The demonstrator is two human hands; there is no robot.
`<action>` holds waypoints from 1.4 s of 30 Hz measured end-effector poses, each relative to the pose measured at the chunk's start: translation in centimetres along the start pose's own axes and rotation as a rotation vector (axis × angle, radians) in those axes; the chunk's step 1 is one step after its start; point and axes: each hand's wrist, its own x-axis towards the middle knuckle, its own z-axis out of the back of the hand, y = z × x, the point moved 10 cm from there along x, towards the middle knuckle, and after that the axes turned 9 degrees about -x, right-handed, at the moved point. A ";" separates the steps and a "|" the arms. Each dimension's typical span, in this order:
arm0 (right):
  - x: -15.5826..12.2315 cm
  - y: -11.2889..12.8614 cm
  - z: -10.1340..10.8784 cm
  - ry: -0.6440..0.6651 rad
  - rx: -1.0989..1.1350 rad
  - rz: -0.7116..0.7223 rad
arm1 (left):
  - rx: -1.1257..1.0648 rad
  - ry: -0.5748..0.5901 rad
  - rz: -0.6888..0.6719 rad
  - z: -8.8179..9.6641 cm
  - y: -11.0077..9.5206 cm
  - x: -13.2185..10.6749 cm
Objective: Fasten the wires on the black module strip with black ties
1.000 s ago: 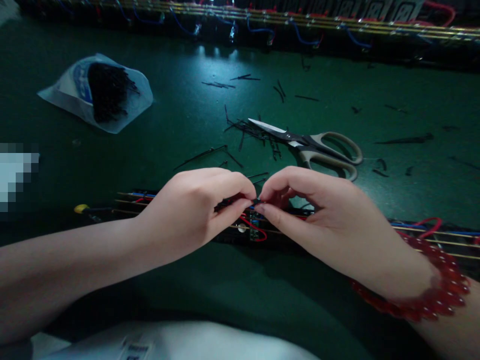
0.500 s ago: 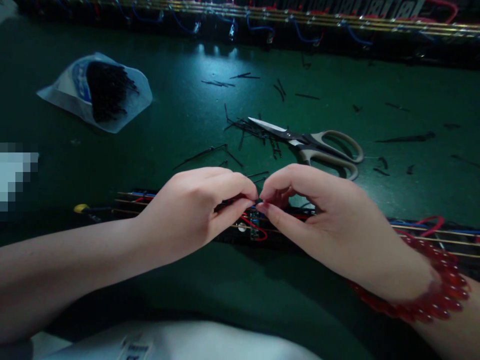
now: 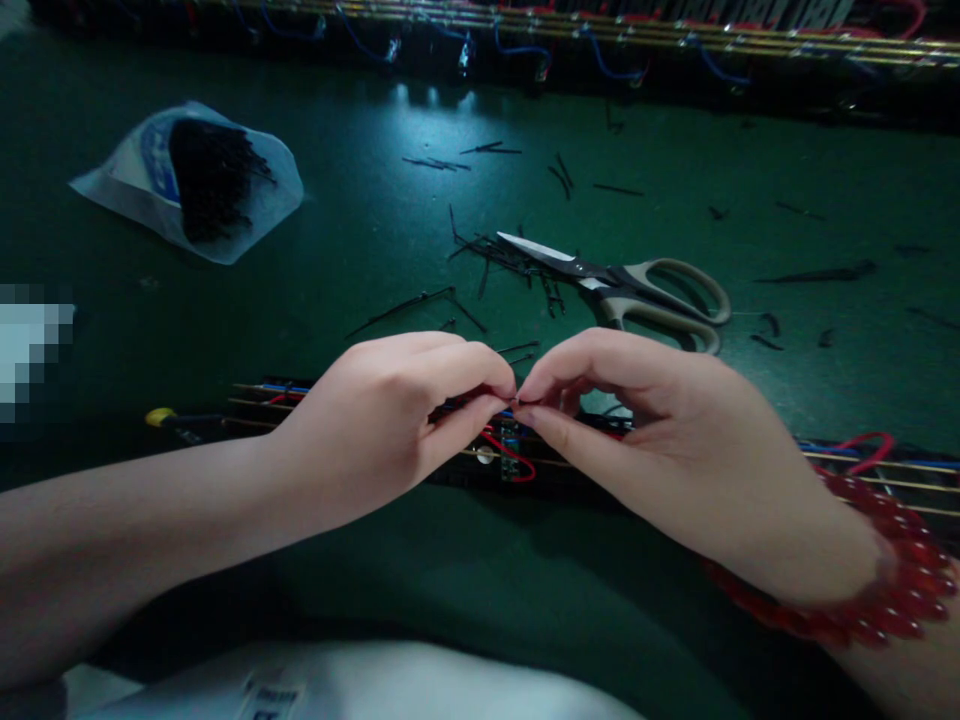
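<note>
My left hand point(image 3: 409, 410) is closed in a pinch, thumb against forefinger. Facing it, my right hand point(image 3: 637, 440) pinches too, and the fingertips of both hands meet. Whatever sits between them is tiny, dark and mostly hidden. Just beneath the fingers runs a long dark strip with brass rods, red and blue wires point(image 3: 517, 472) and a small green circuit board point(image 3: 509, 450). Beyond the hands lie black-and-grey scissors point(image 3: 600, 285), blades pointing left, over a heap of thin black cable ties and cut pieces point(image 3: 491, 250).
A clear plastic bag point(image 3: 127, 190) full of black cable ties point(image 3: 214, 185) lies at the upper left. Loose black bits point(image 3: 817, 273) are scattered on the green table point(image 3: 337, 230). Another wired strip with brass rods point(image 3: 637, 32) spans the far edge. A yellow-tipped thing point(image 3: 159, 417) is left.
My right hand's fingertips have come in slightly left and now touch those of my left hand, which has barely moved. The scissors and bag stay in place.
</note>
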 end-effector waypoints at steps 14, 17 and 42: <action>0.2 0.3 0.3 -0.021 -0.029 0.032 | -0.028 -0.005 -0.022 0.1 0.0 0.1; 0.2 0.5 0.3 -0.013 -0.024 0.038 | -0.029 0.004 -0.019 0.0 0.0 0.1; 0.2 1.2 0.0 0.001 -0.015 0.105 | -0.013 -0.029 -0.037 0.3 -0.3 0.2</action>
